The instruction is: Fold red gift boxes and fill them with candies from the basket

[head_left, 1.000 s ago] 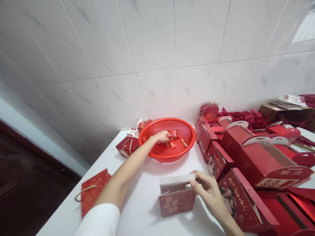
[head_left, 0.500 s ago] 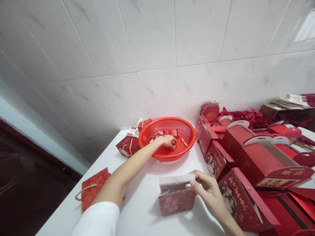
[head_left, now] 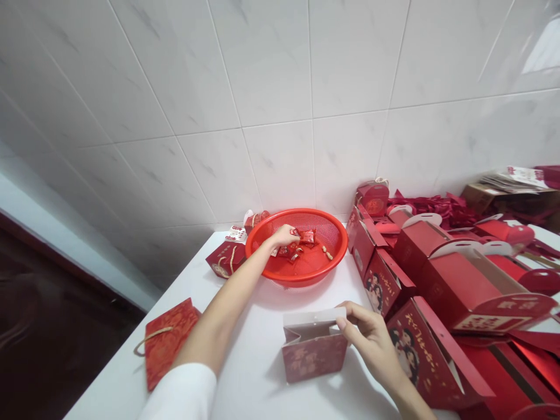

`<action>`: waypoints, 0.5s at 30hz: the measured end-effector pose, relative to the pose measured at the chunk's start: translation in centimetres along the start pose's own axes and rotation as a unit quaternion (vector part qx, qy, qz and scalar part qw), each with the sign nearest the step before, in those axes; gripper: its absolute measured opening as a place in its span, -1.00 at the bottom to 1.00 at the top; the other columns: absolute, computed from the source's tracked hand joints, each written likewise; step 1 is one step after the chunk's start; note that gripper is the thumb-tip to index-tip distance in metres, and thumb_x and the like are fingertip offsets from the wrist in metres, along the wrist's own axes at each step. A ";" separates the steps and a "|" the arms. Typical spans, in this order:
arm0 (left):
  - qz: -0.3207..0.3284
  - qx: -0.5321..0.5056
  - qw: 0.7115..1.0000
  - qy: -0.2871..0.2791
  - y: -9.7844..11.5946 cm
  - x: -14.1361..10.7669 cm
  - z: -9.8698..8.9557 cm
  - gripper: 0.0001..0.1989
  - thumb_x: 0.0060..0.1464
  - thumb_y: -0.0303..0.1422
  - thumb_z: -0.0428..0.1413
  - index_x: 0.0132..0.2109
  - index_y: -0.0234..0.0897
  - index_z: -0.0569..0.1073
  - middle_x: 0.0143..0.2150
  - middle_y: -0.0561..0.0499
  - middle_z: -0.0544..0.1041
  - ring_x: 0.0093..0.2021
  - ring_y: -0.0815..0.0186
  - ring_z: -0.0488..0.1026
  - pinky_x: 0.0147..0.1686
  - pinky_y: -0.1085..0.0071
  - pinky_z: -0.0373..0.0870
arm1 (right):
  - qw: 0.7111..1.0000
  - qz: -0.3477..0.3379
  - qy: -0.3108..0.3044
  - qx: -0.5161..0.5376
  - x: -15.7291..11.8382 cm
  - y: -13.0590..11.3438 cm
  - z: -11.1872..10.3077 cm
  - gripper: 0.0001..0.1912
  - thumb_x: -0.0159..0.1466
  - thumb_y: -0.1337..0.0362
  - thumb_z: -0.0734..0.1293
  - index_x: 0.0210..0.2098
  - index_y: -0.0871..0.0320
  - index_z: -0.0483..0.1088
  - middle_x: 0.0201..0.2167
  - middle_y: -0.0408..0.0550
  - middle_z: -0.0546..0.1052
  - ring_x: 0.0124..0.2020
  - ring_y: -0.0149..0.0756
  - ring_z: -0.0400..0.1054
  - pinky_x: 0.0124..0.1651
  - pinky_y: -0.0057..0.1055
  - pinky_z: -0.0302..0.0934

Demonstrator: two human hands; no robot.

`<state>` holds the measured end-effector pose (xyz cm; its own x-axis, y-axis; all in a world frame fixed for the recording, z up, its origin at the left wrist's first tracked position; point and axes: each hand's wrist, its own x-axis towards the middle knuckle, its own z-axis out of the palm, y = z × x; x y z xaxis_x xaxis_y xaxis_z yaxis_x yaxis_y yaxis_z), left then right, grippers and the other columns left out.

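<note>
My left hand (head_left: 285, 234) is inside the red plastic basket (head_left: 301, 277), over the wrapped candies (head_left: 286, 251) in it. Its fingers are closed, and a bit of red wrapper shows between them, so it seems to hold a red-wrapped candy. With thumb and fingers, my right hand (head_left: 370, 335) grips the upper right corner of a small dark red gift bag (head_left: 314, 360). That bag stands upright on the white table with its top open; its inside is mostly hidden.
A few peanuts (head_left: 327, 253) lie at the basket's right. Left of it sits a dark red bag (head_left: 225, 259) with a rope handle. A patterned red bag (head_left: 168, 338) lies beside my left forearm. Several red gift boxes (head_left: 476, 286) crowd the right side. A tiled wall stands behind.
My left hand has shifted left and slightly back within the basket, lifting off the candies a little. My right hand and the gift bag have stayed in place.
</note>
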<state>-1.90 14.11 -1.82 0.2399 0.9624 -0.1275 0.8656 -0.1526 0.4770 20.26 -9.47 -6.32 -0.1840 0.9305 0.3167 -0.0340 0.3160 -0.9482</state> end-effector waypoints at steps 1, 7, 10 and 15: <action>-0.012 0.005 1.000 -0.010 -0.1 0.0 0.0 -0.80 0.26 -0.29 0.15 -0.23 -0.38 0.47 -0.36 0.07 0.48 -0.44 0.43 0.42 -0.45 0.48 0.40 | 1.000 -0.001 0.000 0.000 0.0 0.0 0.0 -0.61 0.34 0.05 0.29 -0.50 0.19 0.35 -0.55 -0.16 0.28 -0.48 -0.39 0.15 -0.41 -0.49 0.05; -0.076 0.060 0.992 -0.082 -0.2 -0.2 0.7 -0.79 0.26 -0.26 0.16 -0.15 -0.37 0.49 -0.25 0.01 0.54 -0.32 0.36 0.50 -0.30 0.35 0.51 | 1.000 -0.004 0.002 0.000 0.1 -0.2 0.0 -0.62 0.34 0.07 0.30 -0.50 0.19 0.35 -0.56 -0.18 0.27 -0.49 -0.41 0.14 -0.42 -0.51 0.05; -0.076 0.079 0.990 -0.085 0.1 -0.6 1.0 -0.80 0.03 -0.33 0.33 -0.33 -0.34 0.48 -0.35 0.04 0.54 -0.32 0.32 0.51 -0.29 0.39 0.46 | 1.000 -0.008 -0.003 -0.005 0.0 -0.3 0.0 -0.63 0.34 0.08 0.30 -0.50 0.19 0.35 -0.55 -0.16 0.31 -0.48 -0.40 0.18 -0.40 -0.51 0.08; -0.040 0.060 0.995 -0.069 1.3 -1.3 0.6 -0.71 -0.39 -0.47 0.40 -0.46 -0.26 0.47 -0.46 0.08 0.53 -0.37 0.23 0.51 -0.42 0.44 0.36 | 0.997 -0.041 0.042 -0.048 -0.1 -0.3 -0.2 -0.67 0.34 0.14 0.32 -0.49 0.18 0.39 -0.57 -0.18 0.35 -0.50 -0.41 0.23 -0.41 -0.53 0.12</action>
<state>-0.83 12.51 -1.55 0.2183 0.9341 -0.2824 0.9288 -0.1102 0.3537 20.49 -9.66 -6.07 -0.1016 0.9115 0.3986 0.0489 0.4047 -0.9131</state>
